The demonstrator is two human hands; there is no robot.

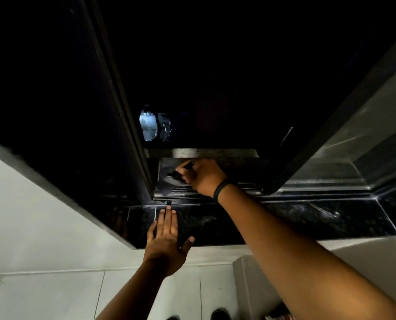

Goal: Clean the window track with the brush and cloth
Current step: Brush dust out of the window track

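The window track (192,197) runs left to right as several metal rails at the foot of a dark open window. My right hand (200,175) reaches over the track and is closed on a dark brush (169,181), whose grey bristle end points down-left near the sliding frame. A black band circles that wrist. My left hand (167,241) lies flat, fingers together, on the black granite sill (285,220) just in front of the track. No cloth is visible.
A dark sliding window frame (132,139) stands upright left of the brush. A second frame edge (291,158) leans at the right. White tiled wall (42,239) lies below the sill, and my shoes (220,314) show at the bottom edge.
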